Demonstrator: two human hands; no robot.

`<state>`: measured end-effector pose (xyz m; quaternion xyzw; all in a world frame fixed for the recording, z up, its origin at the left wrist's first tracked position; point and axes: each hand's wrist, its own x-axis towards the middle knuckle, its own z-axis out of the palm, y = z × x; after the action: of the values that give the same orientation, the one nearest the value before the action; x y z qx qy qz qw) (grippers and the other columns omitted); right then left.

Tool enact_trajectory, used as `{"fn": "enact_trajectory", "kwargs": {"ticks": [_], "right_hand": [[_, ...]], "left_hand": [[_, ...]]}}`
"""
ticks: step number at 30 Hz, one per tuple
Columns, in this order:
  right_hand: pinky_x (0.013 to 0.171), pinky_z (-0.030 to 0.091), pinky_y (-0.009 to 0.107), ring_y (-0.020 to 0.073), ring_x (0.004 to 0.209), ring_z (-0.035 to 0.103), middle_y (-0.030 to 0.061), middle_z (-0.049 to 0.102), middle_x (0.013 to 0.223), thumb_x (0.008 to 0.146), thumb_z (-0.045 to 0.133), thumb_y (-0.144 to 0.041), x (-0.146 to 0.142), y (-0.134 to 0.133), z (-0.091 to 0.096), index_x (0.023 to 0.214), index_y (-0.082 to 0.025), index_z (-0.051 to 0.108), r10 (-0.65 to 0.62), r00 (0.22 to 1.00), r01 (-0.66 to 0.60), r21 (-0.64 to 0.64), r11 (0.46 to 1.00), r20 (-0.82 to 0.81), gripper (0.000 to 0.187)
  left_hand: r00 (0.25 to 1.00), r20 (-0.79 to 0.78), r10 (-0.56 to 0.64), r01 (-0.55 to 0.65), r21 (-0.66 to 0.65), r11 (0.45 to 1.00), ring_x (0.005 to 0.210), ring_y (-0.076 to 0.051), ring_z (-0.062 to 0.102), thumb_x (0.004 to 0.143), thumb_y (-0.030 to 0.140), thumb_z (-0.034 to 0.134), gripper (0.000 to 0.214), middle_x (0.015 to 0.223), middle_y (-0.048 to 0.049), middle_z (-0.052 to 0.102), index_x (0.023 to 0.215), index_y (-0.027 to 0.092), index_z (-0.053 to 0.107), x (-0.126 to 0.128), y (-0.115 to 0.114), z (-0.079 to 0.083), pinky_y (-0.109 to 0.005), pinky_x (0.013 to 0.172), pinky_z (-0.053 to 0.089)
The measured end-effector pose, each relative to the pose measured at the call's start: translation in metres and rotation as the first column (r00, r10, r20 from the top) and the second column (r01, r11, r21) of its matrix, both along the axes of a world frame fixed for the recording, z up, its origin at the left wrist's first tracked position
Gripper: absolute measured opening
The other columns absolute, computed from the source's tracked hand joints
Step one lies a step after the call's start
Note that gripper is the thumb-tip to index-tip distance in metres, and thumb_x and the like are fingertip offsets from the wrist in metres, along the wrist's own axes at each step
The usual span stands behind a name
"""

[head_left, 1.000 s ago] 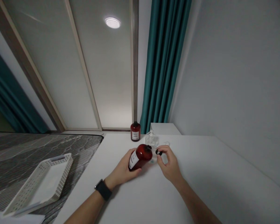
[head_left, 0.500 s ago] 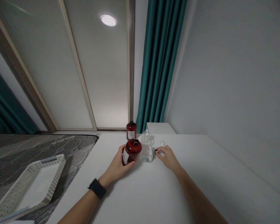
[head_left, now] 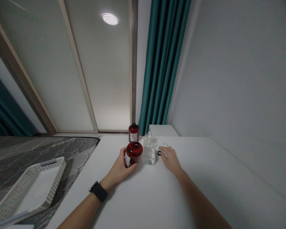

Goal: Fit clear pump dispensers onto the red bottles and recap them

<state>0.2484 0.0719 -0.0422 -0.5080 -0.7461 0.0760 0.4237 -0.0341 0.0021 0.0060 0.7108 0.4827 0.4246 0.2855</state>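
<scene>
Since the picture a second ago, the front bottle (head_left: 135, 150) has swung from a clear tilt to nearly upright, and the black cap (head_left: 159, 153), pinched in the right fingers then, now sits low beside the fingertips at the worktop (head_left: 143, 200). Of the two hands, the left hand (head_left: 120, 165) is wrapped partway round the bottle's body, thumb along the near side, while the right hand (head_left: 171, 160) has thumb and forefinger parted next to the cap; whether either finger touches it, I cannot tell. That red-brown bottle is just in front of a second, capped one (head_left: 133, 132), its neck uncovered, and the left hand hides whether its base rests flat. So the likeliest trouble, as I judge it, is a spill: if the bottle holds liquid — its contents don't show — a slack grip or a fresh tilt could let some run out of the bare mouth. Its smooth, rounded sides could also slip in a one-sided hold. A clear container (head_left: 149, 156) is close on the right of it, between the hands, so a sideways swing of either hand might knock that over. The cap, small and round, could roll or be flicked away by the right fingertips as they lift — and another clear item (head_left: 165, 145), half hidden behind that hand, is easily brushed as well.
</scene>
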Motion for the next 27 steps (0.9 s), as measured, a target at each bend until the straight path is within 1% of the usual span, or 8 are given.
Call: {"fn": "enact_trajectory", "kwargs": {"ticks": [3,6,12,15,18,23,25,27], "right_hand": [[0.082,0.049,0.039,0.0233,0.088,0.063,0.0084,0.071,0.101,0.093,0.044,-0.022,-0.01,-0.012,0.011,0.111,-0.021,0.064,-0.019,0.995,0.024,0.05,0.998,-0.1,0.027],[0.082,0.05,0.037,0.0227,0.095,0.063,0.0094,0.07,0.104,0.096,0.04,-0.025,-0.025,-0.029,0.024,0.109,-0.02,0.061,-0.002,0.985,0.02,0.101,0.995,-0.174,0.025],[0.083,0.049,0.037,0.0206,0.086,0.064,0.0053,0.07,0.088,0.096,0.044,-0.015,-0.06,-0.066,0.047,0.107,-0.022,0.062,0.26,0.945,-0.204,0.265,0.942,-0.198,0.023],[0.083,0.051,0.037,0.0211,0.09,0.063,0.0079,0.07,0.097,0.093,0.045,-0.012,-0.071,-0.075,0.049,0.118,-0.021,0.06,0.327,0.93,-0.279,0.258,0.925,-0.168,0.03],[0.083,0.052,0.039,0.022,0.09,0.064,0.0097,0.07,0.1,0.091,0.047,-0.013,-0.074,-0.08,0.047,0.123,-0.02,0.06,0.352,0.918,-0.308,0.233,0.922,-0.181,0.035],[0.087,0.051,0.043,0.024,0.088,0.067,0.0067,0.074,0.098,0.091,0.049,-0.016,-0.076,-0.082,0.049,0.115,-0.027,0.067,0.395,0.895,-0.372,0.144,0.917,-0.205,0.032],[0.085,0.052,0.042,0.0238,0.087,0.067,0.0063,0.074,0.094,0.092,0.049,-0.018,-0.074,-0.08,0.051,0.109,-0.027,0.069,0.389,0.894,-0.367,0.134,0.921,-0.223,0.028],[0.081,0.052,0.04,0.0232,0.085,0.066,0.0067,0.071,0.089,0.093,0.047,-0.02,-0.069,-0.074,0.05,0.105,-0.025,0.068,0.323,0.907,-0.292,0.152,0.944,-0.27,0.025]], "left_hand": [[1.0,0.012,0.004,-0.004,-0.004,1.0,0.124,-0.032,0.056,0.081,0.03,0.069,0.07,0.134,-0.0158,0.055,0.137,0.015,0.03,0.001,0.0,0.001,-0.05,0.108,0.041],[0.999,0.029,-0.019,0.019,0.01,1.0,0.127,-0.033,0.053,0.081,0.031,0.07,0.071,0.136,-0.0159,0.053,0.138,0.015,0.031,0.003,-0.002,0.003,-0.05,0.11,0.039],[0.993,0.058,-0.103,0.094,0.13,0.987,0.133,-0.036,0.047,0.081,0.033,0.072,0.081,0.141,-0.0187,0.046,0.144,0.015,0.024,0.008,-0.009,0.002,-0.053,0.114,0.035],[0.988,0.048,-0.145,0.134,0.191,0.972,0.14,-0.036,0.039,0.079,0.033,0.074,0.092,0.149,-0.0201,0.036,0.148,0.017,0.015,0.009,-0.011,-0.001,-0.054,0.118,0.029],[0.98,0.088,-0.181,0.165,0.16,0.973,0.138,-0.036,0.04,0.079,0.038,0.075,0.091,0.147,-0.0192,0.039,0.147,0.018,0.018,0.009,-0.012,-0.001,-0.054,0.118,0.029],[0.947,0.313,-0.077,0.053,0.083,0.995,0.123,-0.034,0.055,0.07,0.055,0.078,0.087,0.133,-0.0156,0.052,0.135,0.018,0.035,0.011,-0.013,0.005,-0.05,0.107,0.043],[0.951,0.31,-0.011,-0.017,0.086,0.996,0.118,-0.033,0.058,0.069,0.054,0.078,0.08,0.127,-0.0138,0.056,0.13,0.018,0.041,0.012,-0.013,0.007,-0.048,0.104,0.046],[0.959,0.281,0.032,-0.06,0.092,0.994,0.116,-0.032,0.059,0.071,0.049,0.075,0.073,0.125,-0.0127,0.058,0.129,0.018,0.042,0.012,-0.013,0.008,-0.047,0.103,0.046]]}}
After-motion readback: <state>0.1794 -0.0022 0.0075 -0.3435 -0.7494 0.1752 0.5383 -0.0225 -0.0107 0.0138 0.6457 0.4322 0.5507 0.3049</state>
